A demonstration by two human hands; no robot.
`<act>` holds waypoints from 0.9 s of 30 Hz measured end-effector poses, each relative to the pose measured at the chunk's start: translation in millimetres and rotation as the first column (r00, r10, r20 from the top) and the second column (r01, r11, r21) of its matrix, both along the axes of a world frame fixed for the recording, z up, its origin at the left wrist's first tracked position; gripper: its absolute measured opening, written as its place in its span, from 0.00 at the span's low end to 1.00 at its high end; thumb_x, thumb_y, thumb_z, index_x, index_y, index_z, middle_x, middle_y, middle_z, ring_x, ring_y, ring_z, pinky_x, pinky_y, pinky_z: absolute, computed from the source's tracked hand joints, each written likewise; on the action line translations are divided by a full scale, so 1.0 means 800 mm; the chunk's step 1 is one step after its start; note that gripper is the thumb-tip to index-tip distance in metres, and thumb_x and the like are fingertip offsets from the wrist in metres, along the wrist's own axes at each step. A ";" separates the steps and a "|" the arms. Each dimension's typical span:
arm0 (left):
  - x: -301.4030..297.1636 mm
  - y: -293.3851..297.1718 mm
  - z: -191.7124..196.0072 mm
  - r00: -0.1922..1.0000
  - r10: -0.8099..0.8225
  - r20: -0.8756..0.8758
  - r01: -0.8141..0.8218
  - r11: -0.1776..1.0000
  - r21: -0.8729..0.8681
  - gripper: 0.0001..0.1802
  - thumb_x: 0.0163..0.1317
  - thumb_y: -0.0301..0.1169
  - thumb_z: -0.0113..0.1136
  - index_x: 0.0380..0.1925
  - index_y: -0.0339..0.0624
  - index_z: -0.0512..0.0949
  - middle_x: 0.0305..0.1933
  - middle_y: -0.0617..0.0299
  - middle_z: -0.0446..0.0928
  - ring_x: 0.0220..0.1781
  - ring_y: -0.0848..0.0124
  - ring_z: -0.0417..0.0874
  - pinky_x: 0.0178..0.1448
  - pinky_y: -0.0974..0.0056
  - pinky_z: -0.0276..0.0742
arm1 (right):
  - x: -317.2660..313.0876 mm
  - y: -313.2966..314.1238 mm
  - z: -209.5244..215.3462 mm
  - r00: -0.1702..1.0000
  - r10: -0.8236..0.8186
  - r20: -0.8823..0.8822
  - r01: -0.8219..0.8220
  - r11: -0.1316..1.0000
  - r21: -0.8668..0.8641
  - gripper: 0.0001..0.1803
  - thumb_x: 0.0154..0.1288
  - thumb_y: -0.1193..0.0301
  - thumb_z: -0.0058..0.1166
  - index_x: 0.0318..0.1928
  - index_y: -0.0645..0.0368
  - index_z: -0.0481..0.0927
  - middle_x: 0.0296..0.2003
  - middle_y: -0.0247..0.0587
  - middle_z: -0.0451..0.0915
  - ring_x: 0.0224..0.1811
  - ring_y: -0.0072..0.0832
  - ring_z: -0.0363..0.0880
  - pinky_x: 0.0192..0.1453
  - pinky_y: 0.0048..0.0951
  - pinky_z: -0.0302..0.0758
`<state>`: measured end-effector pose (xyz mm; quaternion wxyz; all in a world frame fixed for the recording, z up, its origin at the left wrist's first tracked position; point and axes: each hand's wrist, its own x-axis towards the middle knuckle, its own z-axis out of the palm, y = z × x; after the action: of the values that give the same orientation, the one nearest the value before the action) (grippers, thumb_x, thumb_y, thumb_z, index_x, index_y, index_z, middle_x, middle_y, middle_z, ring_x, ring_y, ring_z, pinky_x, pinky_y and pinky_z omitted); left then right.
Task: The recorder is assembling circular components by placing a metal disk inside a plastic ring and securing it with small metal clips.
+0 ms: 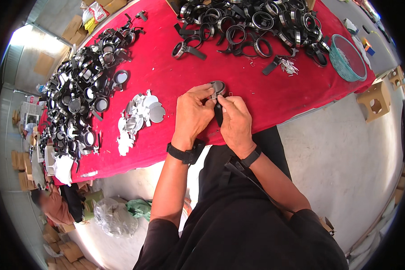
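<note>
Both hands work on one round part (218, 86) with a silvery metal top and a black handle that points down toward me. My left hand (192, 113) grips its left side with bent fingers and thumb. From the right, my right hand (236, 122) pinches it where handle and round body meet. Fingers hide much of the joint, and whether a small pin is held there cannot be made out. Left of my hands lies a pile of flat silver discs with tabs (156, 112). A cluster of small thin metal pins (289, 67) rests beyond my right hand.
The red cloth-covered table (175, 67) carries a heap of black-and-metal rings with handles (256, 27) at the far side. Another heap with discs fitted (83, 90) covers the left. A green mesh basket (348, 58) stands far right. A person (58, 207) sits at lower left near plastic bags (114, 218).
</note>
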<state>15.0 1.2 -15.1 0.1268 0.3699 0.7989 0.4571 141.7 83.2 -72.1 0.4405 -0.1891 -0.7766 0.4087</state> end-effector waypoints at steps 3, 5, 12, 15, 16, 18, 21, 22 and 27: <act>-0.002 0.002 -0.004 0.997 -0.012 -0.075 0.014 0.999 0.028 0.19 0.65 0.21 0.70 0.55 0.31 0.93 0.62 0.44 0.93 0.58 0.51 0.96 0.64 0.57 0.90 | 0.005 0.004 0.004 1.000 0.001 0.027 -0.002 1.000 0.015 0.16 0.75 0.83 0.63 0.61 0.65 0.89 0.52 0.50 0.85 0.53 0.52 0.88 0.57 0.47 0.86; -0.005 0.002 -0.007 0.996 -0.020 -0.088 0.025 0.998 0.053 0.17 0.64 0.23 0.70 0.52 0.28 0.93 0.61 0.42 0.92 0.55 0.48 0.97 0.62 0.55 0.91 | 0.013 0.019 0.009 0.999 0.021 0.043 -0.022 1.000 0.019 0.15 0.75 0.80 0.64 0.59 0.64 0.90 0.49 0.51 0.86 0.52 0.54 0.88 0.57 0.49 0.86; -0.004 -0.014 0.004 0.997 -0.066 0.032 0.066 0.998 0.020 0.26 0.64 0.27 0.78 0.62 0.30 0.90 0.70 0.42 0.89 0.65 0.48 0.94 0.69 0.54 0.88 | 0.054 0.198 0.027 0.916 -0.259 0.305 0.134 0.917 0.376 0.15 0.66 0.81 0.65 0.52 0.60 0.93 0.49 0.46 0.90 0.54 0.49 0.90 0.59 0.47 0.87; -0.002 -0.020 0.011 0.985 -0.162 -0.057 0.156 0.983 -0.097 0.35 0.61 0.22 0.80 0.71 0.30 0.84 0.72 0.43 0.88 0.71 0.53 0.91 0.78 0.55 0.83 | 0.061 0.248 0.027 0.906 -0.256 0.336 0.003 0.799 0.601 0.15 0.67 0.80 0.63 0.52 0.58 0.93 0.51 0.41 0.90 0.56 0.45 0.89 0.59 0.45 0.87; -0.002 -0.020 0.013 0.982 -0.177 -0.069 0.170 0.981 -0.096 0.38 0.58 0.23 0.82 0.71 0.30 0.84 0.73 0.42 0.87 0.73 0.51 0.90 0.79 0.54 0.82 | 0.061 0.259 0.026 0.872 -0.280 0.402 -0.086 0.721 0.688 0.15 0.68 0.78 0.61 0.51 0.56 0.93 0.51 0.39 0.90 0.56 0.43 0.88 0.59 0.44 0.87; 0.000 -0.024 0.014 0.983 -0.162 -0.082 0.155 0.984 -0.094 0.40 0.56 0.23 0.84 0.72 0.30 0.83 0.74 0.42 0.86 0.75 0.48 0.88 0.80 0.53 0.81 | 0.061 0.274 0.025 0.841 -0.289 0.458 -0.198 0.623 0.756 0.14 0.70 0.76 0.60 0.51 0.55 0.93 0.51 0.37 0.90 0.57 0.42 0.87 0.58 0.42 0.87; -0.003 -0.023 0.014 0.969 -0.190 -0.158 0.175 0.979 -0.103 0.40 0.52 0.27 0.87 0.68 0.32 0.85 0.76 0.42 0.84 0.75 0.45 0.87 0.80 0.51 0.82 | 0.048 0.291 0.023 0.812 -0.312 0.493 -0.281 0.532 0.799 0.12 0.71 0.73 0.59 0.49 0.53 0.92 0.46 0.36 0.88 0.55 0.40 0.85 0.56 0.40 0.87; -0.002 -0.024 0.013 0.978 -0.178 -0.109 0.168 0.981 -0.101 0.40 0.51 0.28 0.88 0.68 0.34 0.86 0.75 0.43 0.84 0.74 0.44 0.87 0.80 0.50 0.82 | 0.043 0.295 0.023 0.830 -0.284 0.481 -0.291 0.515 0.806 0.10 0.70 0.73 0.59 0.47 0.53 0.91 0.44 0.36 0.87 0.54 0.40 0.85 0.55 0.39 0.87; 0.002 -0.019 0.003 0.986 -0.130 -0.101 0.125 0.991 -0.055 0.41 0.50 0.30 0.89 0.67 0.33 0.86 0.75 0.42 0.85 0.76 0.44 0.86 0.81 0.51 0.81 | 0.020 0.291 0.032 0.790 -0.355 0.500 -0.337 0.430 0.837 0.02 0.67 0.73 0.61 0.39 0.54 0.85 0.39 0.39 0.83 0.51 0.41 0.83 0.52 0.42 0.86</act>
<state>16.2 -13.8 -12.5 0.1227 0.4404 0.7900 0.4085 157.7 316.0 -46.2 0.1957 -0.0494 -0.9664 -0.1590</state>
